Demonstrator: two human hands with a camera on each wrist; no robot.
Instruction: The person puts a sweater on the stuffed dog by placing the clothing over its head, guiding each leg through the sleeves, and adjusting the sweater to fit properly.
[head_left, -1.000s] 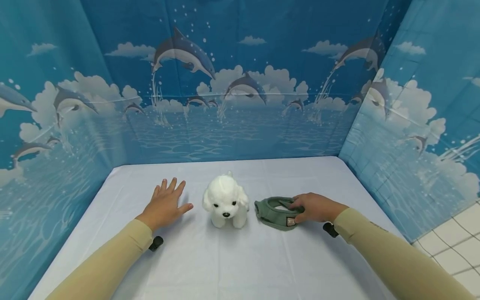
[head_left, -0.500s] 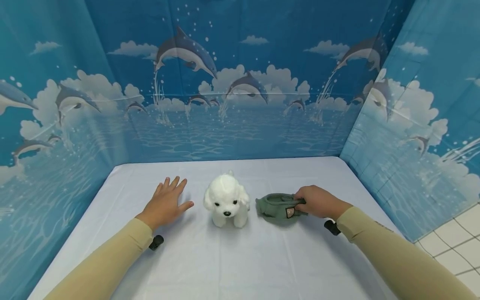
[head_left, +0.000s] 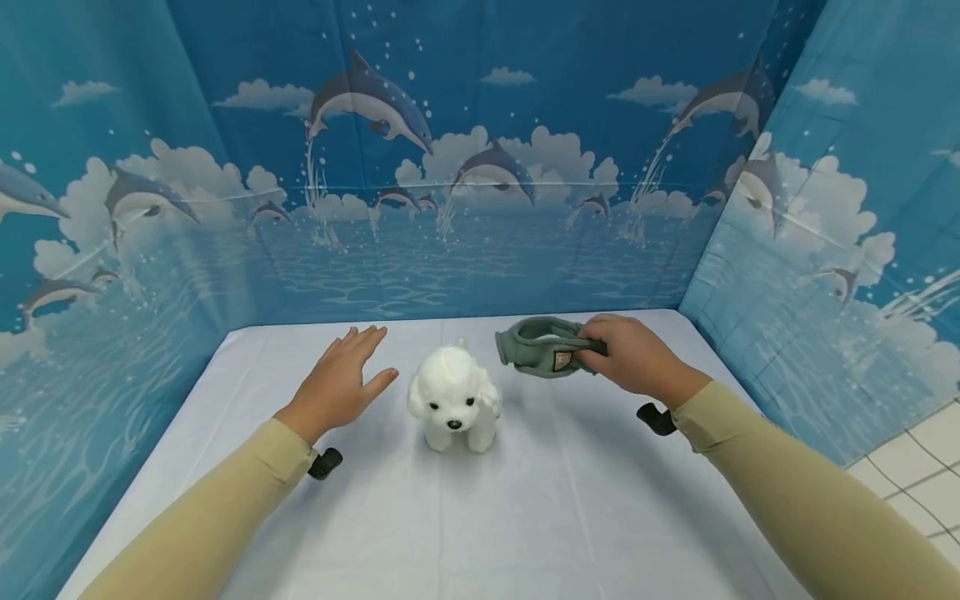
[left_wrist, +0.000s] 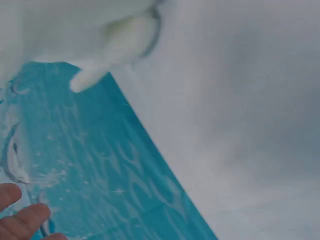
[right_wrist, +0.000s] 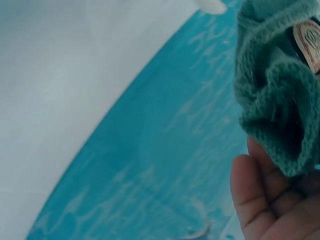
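Observation:
A white plush dog [head_left: 452, 392] stands on the white-covered table, facing me. To its right my right hand [head_left: 637, 357] pinches the edge of a small green knitted garment [head_left: 525, 357], raised above the tabletop with its round opening up. A sewn patch [head_left: 562, 361] marks its front. In the right wrist view the garment's ribbed cuff [right_wrist: 280, 130] hangs over my curled fingers [right_wrist: 247, 187]. My left hand [head_left: 335, 379] hovers left of the dog, fingers straight, holding nothing. The left wrist view catches the dog's body [left_wrist: 65, 35], blurred, above my fingertips [left_wrist: 30, 217].
Blue curtains [head_left: 480, 267] printed with dolphins and clouds enclose the table [head_left: 510, 525] at the back and both sides. White floor tiles [head_left: 911, 471] show beyond the right edge. A black wrist camera [head_left: 325, 463] sits under the left wrist, another black camera [head_left: 656, 418] under the right.
My right hand has gripped the green garment and lifted it off the table, up and slightly left. My left hand has risen a little, moving slightly toward the dog, which stays put.

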